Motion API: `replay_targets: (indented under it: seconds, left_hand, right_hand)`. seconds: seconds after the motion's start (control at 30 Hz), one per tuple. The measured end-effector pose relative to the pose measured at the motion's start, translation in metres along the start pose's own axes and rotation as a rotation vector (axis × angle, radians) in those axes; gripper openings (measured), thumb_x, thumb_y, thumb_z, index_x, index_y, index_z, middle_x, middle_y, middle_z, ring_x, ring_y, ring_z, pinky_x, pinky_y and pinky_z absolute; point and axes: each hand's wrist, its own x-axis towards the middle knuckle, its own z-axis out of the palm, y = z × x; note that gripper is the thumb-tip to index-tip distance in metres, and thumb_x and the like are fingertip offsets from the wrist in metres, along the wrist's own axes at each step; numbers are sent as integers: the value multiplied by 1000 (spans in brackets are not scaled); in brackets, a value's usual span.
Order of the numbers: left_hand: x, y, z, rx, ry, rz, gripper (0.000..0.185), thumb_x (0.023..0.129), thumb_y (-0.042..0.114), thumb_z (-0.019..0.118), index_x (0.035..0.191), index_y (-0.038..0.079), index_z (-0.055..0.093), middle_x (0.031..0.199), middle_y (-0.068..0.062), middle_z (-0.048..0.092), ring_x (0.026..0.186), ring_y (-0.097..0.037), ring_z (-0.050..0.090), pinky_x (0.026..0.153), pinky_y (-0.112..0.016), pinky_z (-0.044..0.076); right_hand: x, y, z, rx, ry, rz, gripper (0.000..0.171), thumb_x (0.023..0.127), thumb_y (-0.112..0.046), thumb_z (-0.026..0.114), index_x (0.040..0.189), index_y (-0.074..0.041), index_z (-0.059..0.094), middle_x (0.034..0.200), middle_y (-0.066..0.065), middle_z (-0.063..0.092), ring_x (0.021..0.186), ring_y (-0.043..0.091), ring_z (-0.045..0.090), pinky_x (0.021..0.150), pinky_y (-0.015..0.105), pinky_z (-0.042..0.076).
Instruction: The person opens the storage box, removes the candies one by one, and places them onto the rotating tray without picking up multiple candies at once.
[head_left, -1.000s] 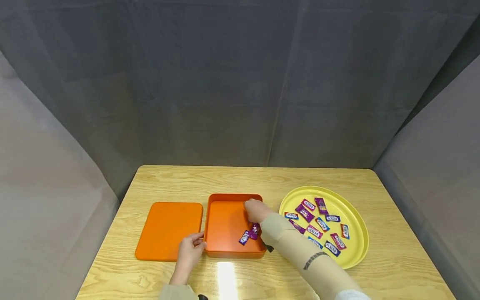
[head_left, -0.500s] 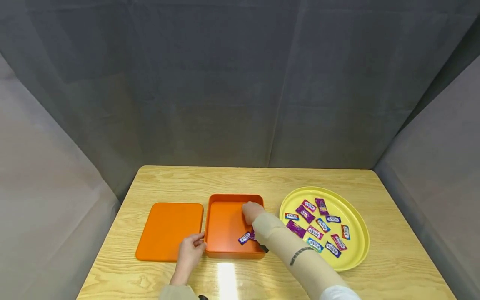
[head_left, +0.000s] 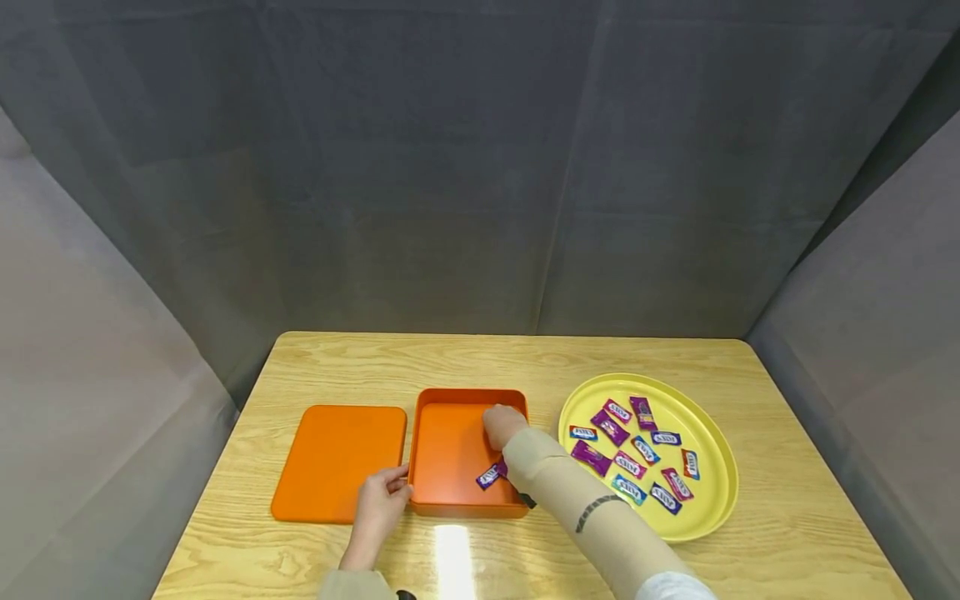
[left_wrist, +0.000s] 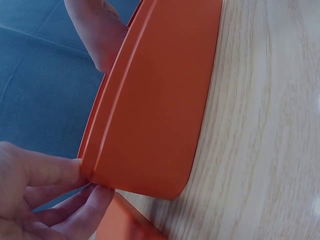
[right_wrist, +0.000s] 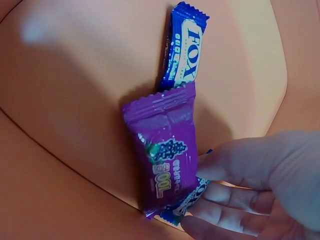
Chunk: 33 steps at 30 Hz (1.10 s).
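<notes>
An open orange box stands mid-table, its wall filling the left wrist view. My left hand pinches the box's near-left corner, thumb and fingers meeting on the rim. My right hand reaches into the box, bent over its right side. On the box floor lie a purple candy and a blue Fox candy. My right fingertips pinch the end of another blue wrapper that pokes from under the purple one. My forearm hides part of these candies in the head view.
The flat orange lid lies left of the box. A round yellow plate with several wrapped candies sits to the right. Grey curtains close in the wooden table on three sides.
My right hand and forearm shifted slightly left and nearer inside the box, now covering the purple candy in the head view. The left hand stayed on the box corner.
</notes>
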Motion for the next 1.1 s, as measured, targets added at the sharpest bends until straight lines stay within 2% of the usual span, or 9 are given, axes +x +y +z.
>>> replay_targets:
  seconds: [0.27,0.47,0.6,0.77,0.93,1.1]
  left_hand:
    - [0,-1,0,-11,-5,-15,35,83,-3,58,118,-8,58,100,-21,62,90,-29,59,66,-32,52]
    - [0,-1,0,-10,-7,-8,35,83,-3,58,118,-9,57,100,-21,62,90,-29,60,66,-33,52]
    - [-1,-1,0,-12,-7,-15,36,83,-2,58,119,-8,57,100,-20,62,90,-28,59,66,-32,52]
    - [0,-1,1,-13,-4,-16,36,83,-3,59,118,-8,57,100,-20,62,89,-27,59,65,-32,51]
    - [0,-1,2,-8,7,-9,35,83,-3,59,117,-8,58,101,-21,62,90,-28,59,66,-32,52]
    - [0,-1,1,-6,2,-6,35,84,-2,59,118,-8,57,101,-21,61,90,-28,59,65,-32,52]
  right_hand:
    - [1,4,3,-39,52,-64,7,82,-2,61,83,-6,67,86,10,66,80,25,63,69,37,52]
    - [-1,4,0,-7,83,-86,7,81,1,61,83,-4,66,84,11,65,80,26,62,71,37,52]
    - [-3,2,-6,9,103,-111,9,81,0,64,89,-2,65,86,11,63,84,24,61,76,34,51]
    - [-6,1,-19,44,101,-124,19,79,-4,68,95,0,60,88,11,59,85,23,58,78,32,49]
    - [-12,4,-35,116,155,-152,24,79,-6,69,98,3,59,89,15,58,84,26,59,74,34,51]
    - [-17,15,-49,212,227,-154,19,76,-3,69,91,1,57,82,12,54,74,22,55,67,32,49]
